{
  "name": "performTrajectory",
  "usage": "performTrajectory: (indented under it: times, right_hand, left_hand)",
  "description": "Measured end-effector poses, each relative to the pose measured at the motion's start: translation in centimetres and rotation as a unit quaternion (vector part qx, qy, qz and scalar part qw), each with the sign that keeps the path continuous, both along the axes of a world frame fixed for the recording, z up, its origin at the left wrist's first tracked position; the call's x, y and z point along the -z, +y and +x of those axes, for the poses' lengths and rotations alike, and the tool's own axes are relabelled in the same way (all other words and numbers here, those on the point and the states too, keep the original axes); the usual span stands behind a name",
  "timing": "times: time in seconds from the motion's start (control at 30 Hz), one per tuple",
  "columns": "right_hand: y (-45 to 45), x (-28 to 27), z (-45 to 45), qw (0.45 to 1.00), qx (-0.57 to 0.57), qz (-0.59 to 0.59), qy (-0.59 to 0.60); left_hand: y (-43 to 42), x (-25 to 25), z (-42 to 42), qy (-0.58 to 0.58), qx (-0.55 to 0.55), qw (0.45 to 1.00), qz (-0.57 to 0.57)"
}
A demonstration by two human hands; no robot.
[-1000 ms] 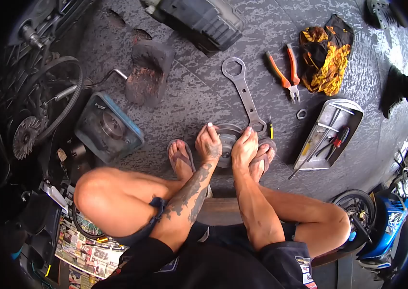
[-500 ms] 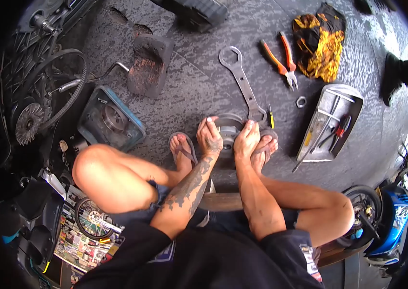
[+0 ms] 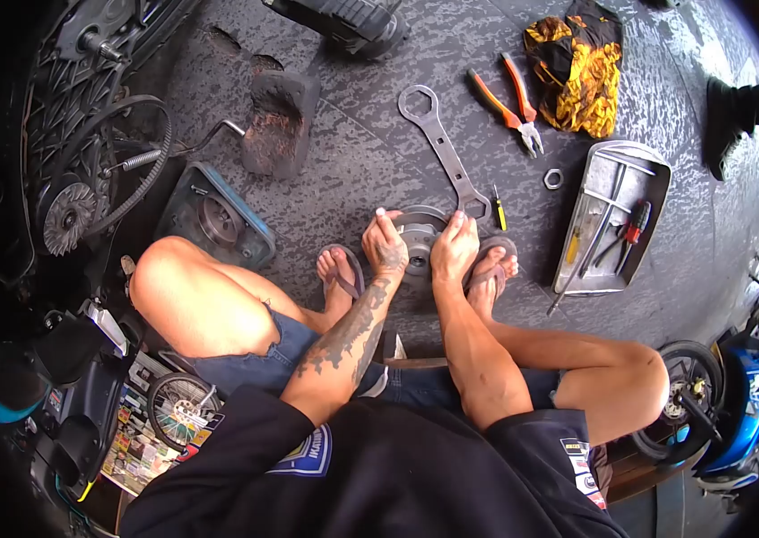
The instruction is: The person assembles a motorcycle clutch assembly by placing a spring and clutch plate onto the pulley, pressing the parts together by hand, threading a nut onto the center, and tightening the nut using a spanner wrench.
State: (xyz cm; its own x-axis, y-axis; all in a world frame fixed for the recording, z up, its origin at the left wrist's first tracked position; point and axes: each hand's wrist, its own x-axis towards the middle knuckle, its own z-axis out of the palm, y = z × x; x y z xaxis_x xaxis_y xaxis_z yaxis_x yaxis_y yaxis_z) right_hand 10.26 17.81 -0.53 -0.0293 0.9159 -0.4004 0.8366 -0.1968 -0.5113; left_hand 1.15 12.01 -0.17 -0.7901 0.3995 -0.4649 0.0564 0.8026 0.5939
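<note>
Between my feet is a round metal part that looks like a scooter clutch assembly [image 3: 420, 235], with a hub at its centre. My left hand [image 3: 386, 242] is closed around its left rim, thumb on top. Its right rim is gripped by my right hand [image 3: 455, 247], whose fingers are largely hidden underneath. Just beyond the right hand lies a long flat wrench [image 3: 445, 148] with a large hexagonal opening at its far end. A small yellow-handled screwdriver [image 3: 500, 213] rests to the right of the wrench's near end.
Orange-handled pliers [image 3: 509, 112], a hex nut [image 3: 553, 179] and a stained yellow-black cloth [image 3: 576, 72] lie on the floor. A metal tray [image 3: 617, 278] with tools is at right. A blue-edged tray [image 3: 258, 224] with a round part and a drive belt [image 3: 164, 134] are left.
The view has shifted slightly, so floor items appear a little further left. Both hands keep their grip on the clutch assembly, which looks much the same.
</note>
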Motion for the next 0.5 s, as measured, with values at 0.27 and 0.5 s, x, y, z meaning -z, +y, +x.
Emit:
performTrajectory:
  times: [0.27, 0.5]
  right_hand:
    - [-0.18, 0.01, 0.51, 0.999, 0.028, 0.002, 0.04]
    - [0.08, 0.1, -0.15, 0.997, 0.042, 0.009, 0.058]
  left_hand:
    - [0.26, -0.35, 0.35, 0.02, 0.029, 0.999, 0.01]
    - [0.77, 0.09, -0.13, 0.043, 0.035, 0.998, 0.004]
